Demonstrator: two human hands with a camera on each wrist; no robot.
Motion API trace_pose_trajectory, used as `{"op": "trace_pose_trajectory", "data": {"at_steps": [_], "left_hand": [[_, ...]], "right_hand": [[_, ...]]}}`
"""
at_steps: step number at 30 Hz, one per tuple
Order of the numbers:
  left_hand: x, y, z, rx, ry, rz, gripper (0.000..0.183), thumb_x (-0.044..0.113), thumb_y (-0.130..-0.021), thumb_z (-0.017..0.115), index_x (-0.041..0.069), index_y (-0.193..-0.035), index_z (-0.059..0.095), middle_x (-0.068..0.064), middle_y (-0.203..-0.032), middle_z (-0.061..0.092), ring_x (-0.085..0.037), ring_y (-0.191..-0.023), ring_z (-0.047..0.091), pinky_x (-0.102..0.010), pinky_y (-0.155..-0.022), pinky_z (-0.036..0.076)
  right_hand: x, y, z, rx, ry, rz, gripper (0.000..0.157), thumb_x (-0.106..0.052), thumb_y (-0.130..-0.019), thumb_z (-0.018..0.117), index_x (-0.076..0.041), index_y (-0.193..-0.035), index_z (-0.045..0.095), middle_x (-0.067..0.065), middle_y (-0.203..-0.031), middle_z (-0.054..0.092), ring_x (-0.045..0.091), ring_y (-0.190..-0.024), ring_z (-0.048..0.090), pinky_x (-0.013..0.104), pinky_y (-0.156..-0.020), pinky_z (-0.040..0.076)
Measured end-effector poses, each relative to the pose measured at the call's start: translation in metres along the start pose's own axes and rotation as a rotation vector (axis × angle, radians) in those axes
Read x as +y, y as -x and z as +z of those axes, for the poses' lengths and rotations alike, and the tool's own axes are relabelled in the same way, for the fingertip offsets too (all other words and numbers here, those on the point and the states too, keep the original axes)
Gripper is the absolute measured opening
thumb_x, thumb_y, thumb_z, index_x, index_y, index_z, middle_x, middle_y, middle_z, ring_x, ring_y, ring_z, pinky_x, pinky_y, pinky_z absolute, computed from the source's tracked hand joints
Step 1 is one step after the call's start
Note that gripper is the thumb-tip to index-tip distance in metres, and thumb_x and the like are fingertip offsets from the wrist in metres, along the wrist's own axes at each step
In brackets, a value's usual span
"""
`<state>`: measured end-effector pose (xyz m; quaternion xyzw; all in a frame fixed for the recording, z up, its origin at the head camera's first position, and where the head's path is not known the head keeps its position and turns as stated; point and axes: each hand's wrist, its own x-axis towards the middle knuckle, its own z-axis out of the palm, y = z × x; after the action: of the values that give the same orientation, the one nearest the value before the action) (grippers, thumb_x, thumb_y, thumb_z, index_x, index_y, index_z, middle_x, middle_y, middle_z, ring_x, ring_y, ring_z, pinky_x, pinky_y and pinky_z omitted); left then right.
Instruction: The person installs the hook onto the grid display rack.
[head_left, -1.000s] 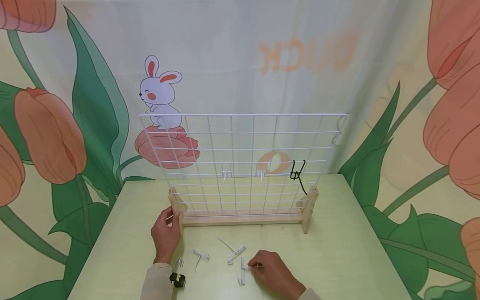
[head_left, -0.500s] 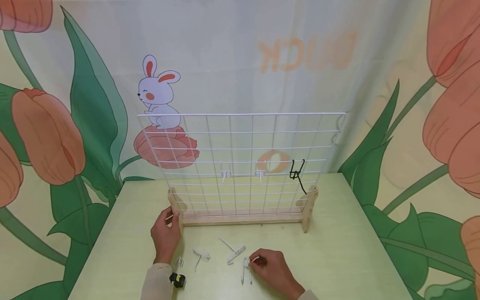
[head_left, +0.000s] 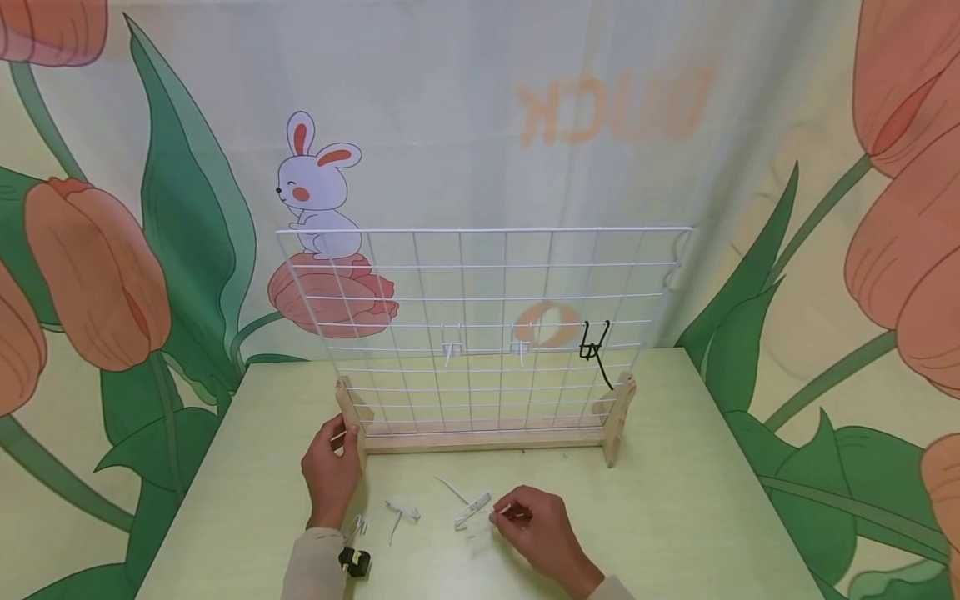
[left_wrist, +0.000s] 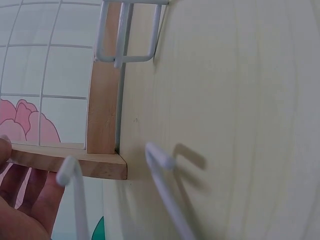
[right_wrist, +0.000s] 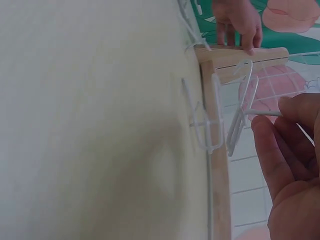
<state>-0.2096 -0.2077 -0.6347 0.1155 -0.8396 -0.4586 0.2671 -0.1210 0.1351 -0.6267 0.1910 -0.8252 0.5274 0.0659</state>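
Observation:
My left hand [head_left: 330, 471] grips the left end piece of the wooden stand [head_left: 487, 440], thumb on one side and fingers on the other, as the left wrist view [left_wrist: 35, 205] also shows. The stand holds a white wire grid panel [head_left: 483, 229] upright. Between thumb and fingertips, my right hand [head_left: 543, 529] pinches the stem of a white wire display hook [right_wrist: 241, 117]. That hook is raised off the table, its back frame blurred in the head view. Loose white hooks [head_left: 472, 508] lie on the table just left of the right hand.
Two white hooks [head_left: 452, 346] and a black hook [head_left: 591, 348] hang on the grid. Another loose white hook [head_left: 403, 508] lies between the hands. A small black block [head_left: 355, 561] is beside the left sleeve. A printed curtain [head_left: 465, 117] hangs behind the table.
My right hand has lifted the white hook from the table, turned it and moved slightly up and away from me. The left hand has stayed on the stand.

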Motion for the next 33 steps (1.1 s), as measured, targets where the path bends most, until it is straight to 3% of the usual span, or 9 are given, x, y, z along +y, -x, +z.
{"op": "trace_pose_trajectory", "data": {"at_steps": [4,11,17,24,33], "left_hand": [[0.000,0.000,-0.001,0.000,0.001,-0.004,0.034,0.021,-0.104,0.069,0.009,-0.136,0.068,-0.017,-0.127,0.075,-0.040,-0.108,0.077,-0.057,-0.089,0.063],[0.000,0.000,-0.002,-0.005,0.005,-0.014,0.034,0.022,-0.105,0.068,0.009,-0.136,0.068,-0.017,-0.128,0.075,-0.039,-0.108,0.076,-0.057,-0.089,0.063],[0.000,0.000,-0.002,-0.001,0.006,-0.003,0.033,0.022,-0.105,0.069,0.009,-0.135,0.069,-0.017,-0.126,0.075,-0.039,-0.108,0.077,-0.057,-0.087,0.063],[-0.001,-0.001,-0.003,-0.002,-0.002,-0.009,0.033,0.021,-0.105,0.069,0.009,-0.135,0.069,-0.017,-0.127,0.075,-0.039,-0.108,0.076,-0.057,-0.088,0.063],[-0.001,0.000,-0.001,-0.007,0.015,-0.014,0.031,0.021,-0.105,0.069,0.010,-0.134,0.069,-0.016,-0.126,0.075,-0.038,-0.106,0.077,-0.056,-0.086,0.064]], "right_hand": [[-0.012,-0.009,0.002,0.041,-0.039,-0.029,0.017,-0.006,-0.088,0.085,-0.019,-0.092,0.075,-0.007,-0.088,0.076,0.003,-0.079,0.076,0.023,-0.066,0.064],[-0.029,-0.024,0.007,0.081,-0.078,-0.170,0.016,-0.007,-0.089,0.085,-0.017,-0.093,0.074,-0.002,-0.089,0.077,0.005,-0.078,0.078,0.022,-0.064,0.063],[-0.049,-0.039,0.012,0.097,-0.101,-0.277,0.018,0.000,-0.088,0.084,-0.013,-0.096,0.076,0.006,-0.089,0.079,0.012,-0.074,0.079,0.022,-0.066,0.064],[-0.073,-0.061,0.019,0.149,-0.065,-0.355,0.021,0.003,-0.086,0.084,-0.013,-0.098,0.078,0.006,-0.090,0.079,0.015,-0.076,0.079,0.022,-0.069,0.064],[-0.106,-0.091,0.020,0.248,0.013,-0.555,0.019,0.002,-0.086,0.085,-0.012,-0.096,0.076,0.002,-0.090,0.078,0.013,-0.079,0.078,0.020,-0.071,0.063]]}}
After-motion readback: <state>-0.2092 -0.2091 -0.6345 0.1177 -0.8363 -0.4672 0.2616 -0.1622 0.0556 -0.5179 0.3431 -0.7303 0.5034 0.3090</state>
